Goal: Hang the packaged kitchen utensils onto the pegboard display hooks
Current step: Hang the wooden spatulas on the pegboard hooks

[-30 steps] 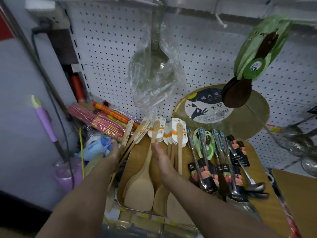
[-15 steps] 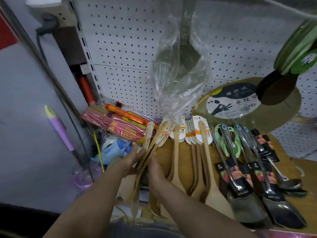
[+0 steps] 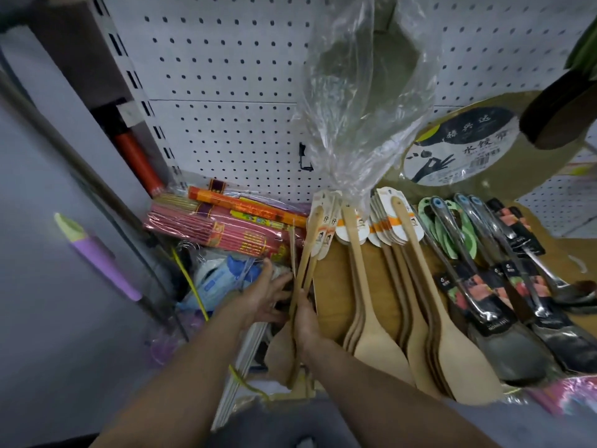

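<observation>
— Inspector: State of each grip?

— Me: My right hand is clamped on a bundle of wooden spatulas, their card tags up near the pegboard. My left hand has its fingers spread and relaxed, touching the bundle's left side.

— Inspector: Remaining stock?

— Me: More wooden spatulas lie on the surface, the steel ladles beside them. One black hook sticks out of the pegboard.

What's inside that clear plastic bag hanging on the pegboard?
Inside the clear plastic bag a dull grey metal spatula blade shows through the film. Its handle top and the hook are out of frame; wrinkles blur any finer detail.
</observation>
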Demonstrator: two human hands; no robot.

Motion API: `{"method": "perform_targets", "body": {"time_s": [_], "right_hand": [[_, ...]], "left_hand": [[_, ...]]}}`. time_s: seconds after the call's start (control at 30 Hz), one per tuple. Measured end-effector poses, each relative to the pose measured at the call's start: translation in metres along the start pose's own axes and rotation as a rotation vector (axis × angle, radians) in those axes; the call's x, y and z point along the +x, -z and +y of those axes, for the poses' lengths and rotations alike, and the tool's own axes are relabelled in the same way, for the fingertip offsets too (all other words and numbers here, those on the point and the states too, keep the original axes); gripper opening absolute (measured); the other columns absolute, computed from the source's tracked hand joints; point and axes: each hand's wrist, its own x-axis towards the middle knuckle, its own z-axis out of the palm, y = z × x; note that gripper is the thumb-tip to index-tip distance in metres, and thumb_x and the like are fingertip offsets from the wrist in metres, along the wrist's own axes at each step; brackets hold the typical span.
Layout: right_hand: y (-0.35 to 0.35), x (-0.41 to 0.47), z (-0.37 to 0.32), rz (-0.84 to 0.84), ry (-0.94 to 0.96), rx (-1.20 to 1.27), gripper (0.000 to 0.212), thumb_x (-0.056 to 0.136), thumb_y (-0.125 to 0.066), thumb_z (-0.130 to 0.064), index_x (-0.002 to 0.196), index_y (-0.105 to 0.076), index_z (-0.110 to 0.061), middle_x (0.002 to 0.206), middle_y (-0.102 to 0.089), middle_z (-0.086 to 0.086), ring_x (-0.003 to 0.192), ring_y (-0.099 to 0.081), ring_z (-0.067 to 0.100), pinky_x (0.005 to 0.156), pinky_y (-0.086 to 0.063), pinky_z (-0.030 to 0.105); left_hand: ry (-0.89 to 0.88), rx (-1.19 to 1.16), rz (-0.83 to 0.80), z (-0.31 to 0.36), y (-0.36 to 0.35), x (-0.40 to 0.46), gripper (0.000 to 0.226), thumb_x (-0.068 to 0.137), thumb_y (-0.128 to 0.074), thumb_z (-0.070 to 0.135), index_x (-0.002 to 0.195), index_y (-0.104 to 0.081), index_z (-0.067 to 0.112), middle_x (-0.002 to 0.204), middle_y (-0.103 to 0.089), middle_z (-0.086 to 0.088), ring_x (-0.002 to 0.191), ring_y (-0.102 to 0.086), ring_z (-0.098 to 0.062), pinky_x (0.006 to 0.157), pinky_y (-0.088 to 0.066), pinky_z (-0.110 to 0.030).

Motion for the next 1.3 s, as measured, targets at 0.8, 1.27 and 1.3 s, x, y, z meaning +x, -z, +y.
{"method": "perform_targets", "body": {"time_s": [0.8, 1.27, 1.3], "right_hand": [[0.001, 0.01, 0.002, 0.082, 0.106, -0.249, 0.073, 0.102, -0.027, -0.062, 0.153, -0.033, -0.01, 0.142, -0.055, 0.016, 0.127, -0.055, 0.032, 0.09, -0.049, 0.034], [-0.007, -0.009, -0.01, -0.023, 0.153, -0.259, 0.074, 0.1, -0.02, -0.067, 0.15, -0.036, -0.016, 0.138, -0.055, 0.009, 0.119, -0.056, 0.022, 0.101, -0.048, 0.039], [-0.006, -0.012, -0.012, -0.033, 0.181, -0.28, 0.072, 0.1, -0.021, -0.066, 0.151, -0.037, -0.017, 0.138, -0.055, 0.008, 0.12, -0.056, 0.021, 0.102, -0.048, 0.038]], "left_hand": [[-0.223, -0.291, 0.007, -0.026, -0.002, -0.01, 0.043, 0.101, -0.044, 0.048, 0.132, -0.061, 0.023, 0.116, -0.073, -0.008, 0.109, -0.067, -0.03, 0.083, -0.058, -0.041], [-0.396, -0.12, 0.239, -0.026, -0.006, -0.017, 0.026, 0.09, -0.07, 0.038, 0.111, -0.075, 0.024, 0.101, -0.077, 0.002, 0.097, -0.068, -0.015, 0.08, -0.047, -0.028], [-0.416, -0.131, 0.251, -0.022, -0.008, -0.018, 0.025, 0.093, -0.068, 0.036, 0.113, -0.074, 0.022, 0.1, -0.077, 0.003, 0.094, -0.069, -0.011, 0.076, -0.048, -0.026]]}}
